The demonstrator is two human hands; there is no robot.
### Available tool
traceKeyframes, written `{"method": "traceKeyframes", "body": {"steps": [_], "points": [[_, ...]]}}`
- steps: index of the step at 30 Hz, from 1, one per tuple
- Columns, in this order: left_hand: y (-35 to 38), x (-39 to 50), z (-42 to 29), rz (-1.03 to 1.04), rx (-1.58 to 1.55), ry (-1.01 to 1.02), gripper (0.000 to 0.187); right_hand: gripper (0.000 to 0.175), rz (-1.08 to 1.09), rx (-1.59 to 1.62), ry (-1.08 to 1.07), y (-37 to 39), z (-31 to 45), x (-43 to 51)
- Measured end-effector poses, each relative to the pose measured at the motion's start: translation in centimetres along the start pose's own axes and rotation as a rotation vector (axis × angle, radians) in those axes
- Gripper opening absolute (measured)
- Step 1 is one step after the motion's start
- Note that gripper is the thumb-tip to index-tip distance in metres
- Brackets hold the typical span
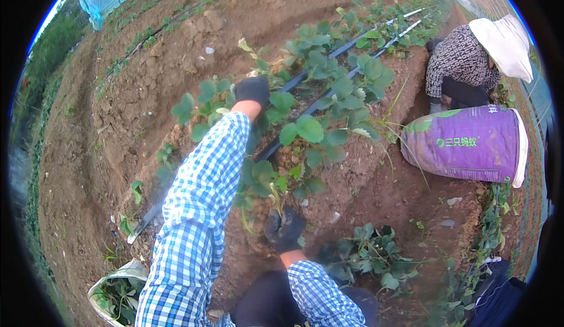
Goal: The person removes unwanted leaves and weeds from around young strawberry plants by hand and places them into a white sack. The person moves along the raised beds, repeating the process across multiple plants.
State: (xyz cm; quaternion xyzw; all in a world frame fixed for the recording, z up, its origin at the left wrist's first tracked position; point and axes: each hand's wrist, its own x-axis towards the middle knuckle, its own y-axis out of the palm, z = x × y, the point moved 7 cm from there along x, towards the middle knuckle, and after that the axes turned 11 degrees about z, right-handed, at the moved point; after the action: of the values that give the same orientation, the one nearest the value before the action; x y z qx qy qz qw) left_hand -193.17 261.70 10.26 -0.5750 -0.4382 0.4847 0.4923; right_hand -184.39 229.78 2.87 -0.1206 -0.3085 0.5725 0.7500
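My left hand (252,91), in a dark glove, reaches far out to the leafy strawberry-like plants (308,129) on the raised soil bed. Its fingers point away from me, so whatever lies in them is hidden. Closer to my knees, my right hand (284,229), gloved in black, has its fingers closed around the base of pale plant stems (276,201) low against the soil. Leaves spread just above that hand. Two black drip-irrigation tubes (304,76) run lengthwise through the foliage.
Pulled plants (368,256) lie in a heap at my right. A purple woven sack (462,144) bearing writing lies beside a crouching person (467,63) in a white hat. An open sack (119,278) with leaves inside stands at lower left. A furrow (405,221) borders the bed.
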Motion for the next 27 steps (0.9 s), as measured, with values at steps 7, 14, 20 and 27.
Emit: {"method": "traceKeyframes", "body": {"steps": [7, 14, 20, 27], "points": [[0.6, -2.3, 4.7, 0.184, -0.586, -0.153, 0.041, 0.027, -0.026, 0.062, -0.021, 0.2, -0.2, -0.1], [1.6, -3.1, 2.6, 0.073, -0.290, -0.228, 0.034, 0.029, -0.084, 0.003, -0.037, -0.2, 0.1, 0.0], [2.2, -4.8, 1.7, -0.055, -0.255, -0.165, 0.039, 0.030, -0.085, 0.013, -0.047, -0.5, 0.7, 0.3], [-2.9, -11.2, 8.8, -0.227, -0.537, -0.277, 0.036, 0.027, -0.054, -0.008, -0.003, -0.4, 1.2, -0.2]]}}
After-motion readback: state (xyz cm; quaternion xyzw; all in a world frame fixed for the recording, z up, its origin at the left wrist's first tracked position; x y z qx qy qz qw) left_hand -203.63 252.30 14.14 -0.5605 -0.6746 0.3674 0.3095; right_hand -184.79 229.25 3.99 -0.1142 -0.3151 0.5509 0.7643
